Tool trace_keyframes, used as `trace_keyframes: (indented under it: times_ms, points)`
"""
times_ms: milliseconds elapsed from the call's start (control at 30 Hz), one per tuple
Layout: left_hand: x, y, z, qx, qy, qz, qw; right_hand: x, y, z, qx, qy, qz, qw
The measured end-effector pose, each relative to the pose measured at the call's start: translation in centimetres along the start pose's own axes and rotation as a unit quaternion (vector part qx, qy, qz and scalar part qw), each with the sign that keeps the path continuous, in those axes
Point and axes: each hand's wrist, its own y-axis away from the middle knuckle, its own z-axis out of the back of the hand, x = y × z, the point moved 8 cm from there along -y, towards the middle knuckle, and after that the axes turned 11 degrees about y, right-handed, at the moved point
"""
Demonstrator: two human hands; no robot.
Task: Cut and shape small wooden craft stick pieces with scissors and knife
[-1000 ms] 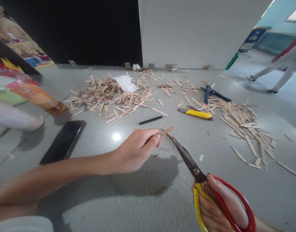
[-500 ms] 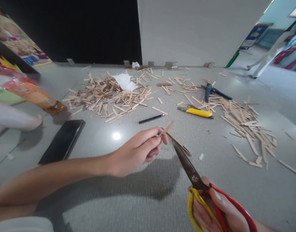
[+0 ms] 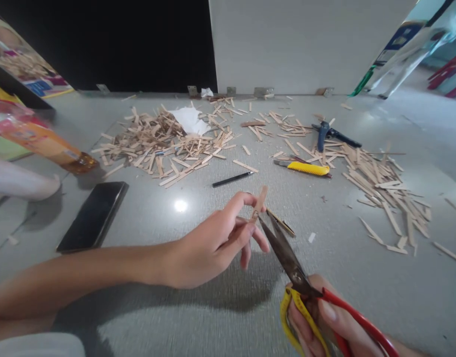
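A short flat wooden stick (image 3: 260, 202) is pinched between the thumb and fingers of my left hand (image 3: 216, 243), its upper end sticking up. Round the red and yellow handles of a pair of scissors (image 3: 287, 255) my right hand (image 3: 335, 317) is closed. The scissor blades are slightly apart, and their tips are close to the stick's lower part; whether they touch it I cannot tell. Beyond the blades, a thin dark and gold pen-like object (image 3: 282, 223) lies on the grey surface.
A heap of cut sticks (image 3: 149, 144) with white tissue (image 3: 190, 120) lies at back left, more sticks (image 3: 391, 188) at right. Around them are a yellow utility knife (image 3: 308, 168), dark blue tool (image 3: 323, 135), black pen (image 3: 232, 179), phone (image 3: 94, 216) and orange-labelled bottle (image 3: 45, 141).
My left hand has turned the stick more upright and spread its lower fingers. The scissors have opened a little, with their tips now closer to the stick.
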Motion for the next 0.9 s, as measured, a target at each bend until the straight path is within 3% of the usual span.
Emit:
trace_keyframes:
  times_ms: [167,267,367,733,800,900]
  points:
    - [-1.8,0.1,1.7,-0.086,-0.100,-0.107,0.985,1.1,-0.8,-0.4,0.022,0.013,0.024,0.999]
    - [-3.6,0.8,2.4,-0.150,-0.196,-0.204,0.947,1.0,-0.8,-0.2,0.031,0.029,0.013,0.999]
    - [-4.6,1.3,2.6,-0.183,-0.236,-0.260,0.918,1.0,-0.6,-0.1,0.026,0.048,0.018,0.998]
    - [-5.1,1.6,3.1,-0.220,-0.197,-0.310,0.904,0.7,-0.5,0.3,0.014,0.033,0.030,0.999]
    - [-6.0,2.5,3.3,-0.229,-0.221,-0.360,0.877,1.0,-0.6,0.2,0.018,0.029,0.035,0.999]
    - [-7.1,4.2,2.9,-0.209,-0.326,-0.456,0.801,1.2,-0.5,0.1,0.026,0.049,0.033,0.998]
